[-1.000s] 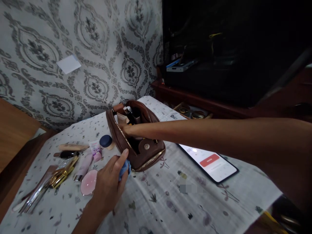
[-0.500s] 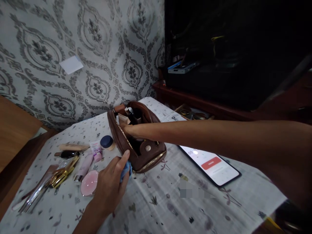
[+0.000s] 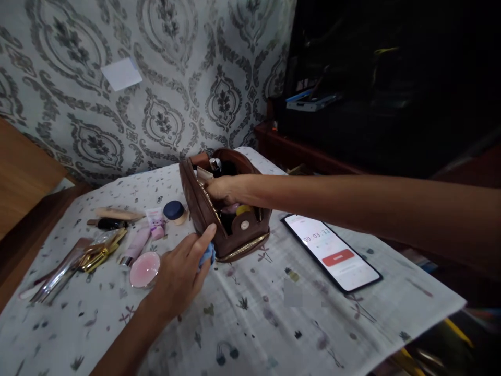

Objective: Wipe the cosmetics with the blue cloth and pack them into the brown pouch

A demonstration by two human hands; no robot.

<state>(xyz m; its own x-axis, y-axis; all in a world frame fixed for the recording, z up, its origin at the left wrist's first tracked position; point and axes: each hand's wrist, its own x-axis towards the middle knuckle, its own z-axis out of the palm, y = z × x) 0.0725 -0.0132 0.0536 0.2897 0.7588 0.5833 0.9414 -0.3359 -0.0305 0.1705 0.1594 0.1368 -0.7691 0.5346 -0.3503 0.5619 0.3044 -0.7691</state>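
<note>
A brown zippered bag (image 3: 199,211) stands unzipped on the cloth-covered table. My right hand (image 3: 225,189) reaches down into it, its fingers hidden inside. Beneath that wrist, a yellow item (image 3: 244,209) shows in the bag, and a bottle with a silver cap (image 3: 215,166) stands at the back. My left hand (image 3: 182,266) is closed around a crumpled blue cloth (image 3: 207,255), with the index finger against the bag's front corner. Just left of this hand sits a round pink compact (image 3: 144,270).
On the left lie a small purple tube (image 3: 155,223), a dark-lidded jar (image 3: 174,211), a pink tube (image 3: 136,245), gold packaging (image 3: 104,250) and a black item (image 3: 111,224). A phone (image 3: 336,255) running a timer lies on the right. Behind it stands a dark screen (image 3: 391,94).
The view has shifted, so the table sits higher in the picture. My right hand has drawn up slightly in the bag, uncovering the yellow item. My left hand keeps the blue cloth.
</note>
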